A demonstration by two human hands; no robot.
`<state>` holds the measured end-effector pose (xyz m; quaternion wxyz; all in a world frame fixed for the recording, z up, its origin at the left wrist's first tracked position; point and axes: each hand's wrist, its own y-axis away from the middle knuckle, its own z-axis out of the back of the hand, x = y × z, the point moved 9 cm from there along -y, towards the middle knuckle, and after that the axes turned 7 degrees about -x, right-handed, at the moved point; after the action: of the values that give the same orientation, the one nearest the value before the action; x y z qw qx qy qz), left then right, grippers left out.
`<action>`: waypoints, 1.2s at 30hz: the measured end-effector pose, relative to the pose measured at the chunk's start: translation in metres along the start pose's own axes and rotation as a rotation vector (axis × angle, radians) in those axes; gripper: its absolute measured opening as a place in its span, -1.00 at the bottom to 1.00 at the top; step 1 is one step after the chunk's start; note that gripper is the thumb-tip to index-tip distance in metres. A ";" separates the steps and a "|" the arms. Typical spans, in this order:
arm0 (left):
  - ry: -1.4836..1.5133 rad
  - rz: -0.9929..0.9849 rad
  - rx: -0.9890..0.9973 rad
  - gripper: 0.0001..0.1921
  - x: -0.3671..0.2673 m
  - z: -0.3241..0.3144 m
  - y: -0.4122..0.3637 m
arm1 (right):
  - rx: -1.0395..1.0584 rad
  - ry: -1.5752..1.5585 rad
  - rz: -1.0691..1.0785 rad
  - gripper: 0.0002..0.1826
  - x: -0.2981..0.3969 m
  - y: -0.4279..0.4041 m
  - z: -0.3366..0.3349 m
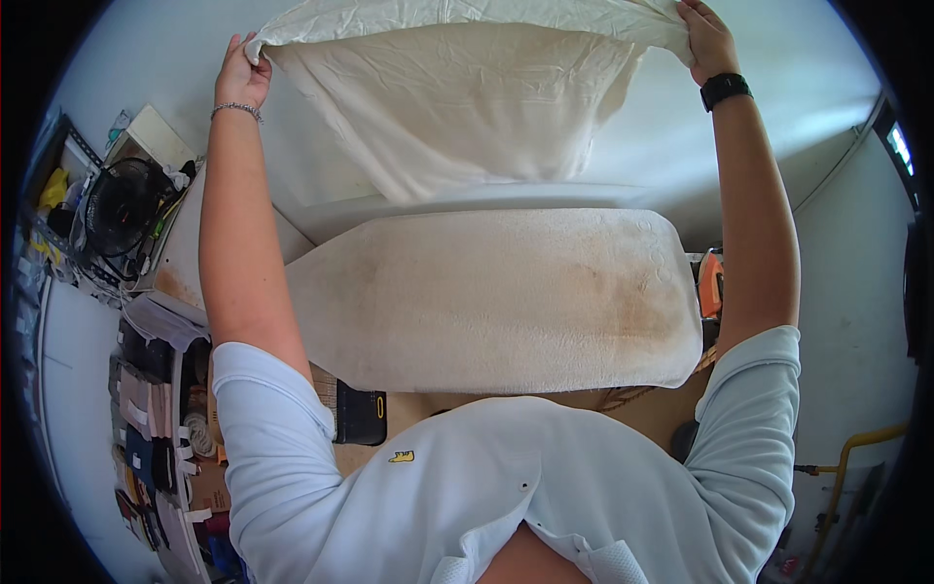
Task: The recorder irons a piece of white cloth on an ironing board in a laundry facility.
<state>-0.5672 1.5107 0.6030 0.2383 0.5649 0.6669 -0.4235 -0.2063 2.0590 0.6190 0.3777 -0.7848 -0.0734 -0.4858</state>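
A wide cream cloth (452, 95) is stretched between my raised hands at the top of the view, its lower part hanging down beyond the ironing board. My left hand (246, 77) pinches one upper corner. At the other end, my right hand (708, 40) grips the cloth's edge; a black watch is on that wrist. Below the cloth lies an ironing board (481, 299) with a pale cover, stained brown towards its right side. An orange clothes iron (710, 285) rests at the board's right end, partly behind my right arm.
A black fan (124, 208) stands on the left near a white surface (186, 248). Folded fabrics (146, 401) fill shelves at the lower left. A black container (361, 416) sits under the board's near edge. A yellow pipe (839, 474) runs along the right wall.
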 end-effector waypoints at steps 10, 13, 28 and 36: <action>-0.016 0.125 0.029 -0.38 0.059 0.017 -0.006 | 0.001 0.077 -0.094 -0.66 -0.061 -0.003 0.003; -0.089 0.152 0.000 -0.39 0.085 0.030 -0.010 | -0.006 0.114 -0.116 -0.66 -0.086 -0.002 0.000; -0.145 0.271 -0.073 -0.33 0.209 0.075 -0.036 | -0.030 0.417 -0.262 -0.69 -0.219 -0.007 0.002; -0.306 0.273 -0.029 -0.41 0.187 0.092 0.024 | 0.111 0.164 -0.312 -0.67 -0.198 0.049 0.001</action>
<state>-0.6049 1.5375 0.3988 0.4001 0.5758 0.5463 -0.4583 -0.2845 2.0748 0.4314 0.3454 -0.6995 -0.1900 -0.5961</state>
